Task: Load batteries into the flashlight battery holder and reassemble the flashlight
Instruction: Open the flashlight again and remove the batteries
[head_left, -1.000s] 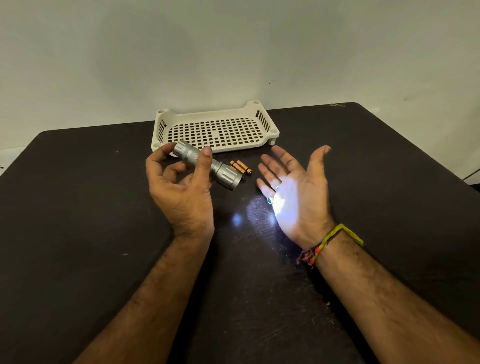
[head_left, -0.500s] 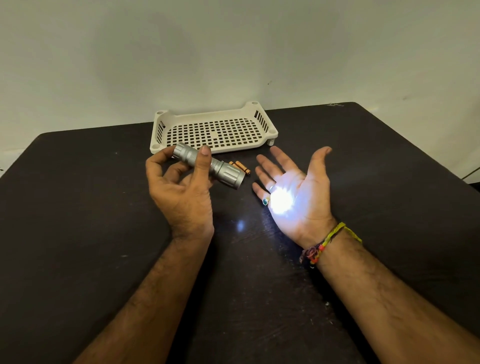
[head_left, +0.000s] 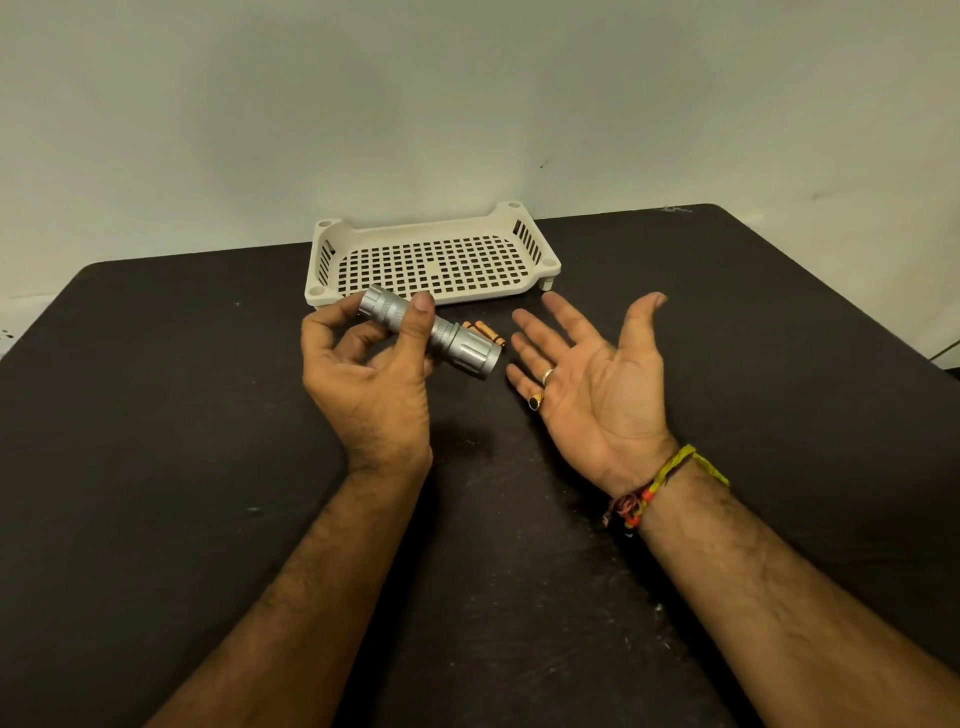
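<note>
Two batteries (head_left: 484, 333) half hidden behind flashlight (head_left: 431, 331), left hand (head_left: 371, 379) gripping

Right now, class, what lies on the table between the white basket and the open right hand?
In the head view, only bare dark table separates the basket from the right hand; the batteries lie leftward.

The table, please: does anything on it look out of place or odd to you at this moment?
Two orange batteries lie loose on the dark table, outside the empty white tray, just behind the flashlight that the left hand holds assembled. The right hand is open and empty. Nothing looks damaged.
</note>
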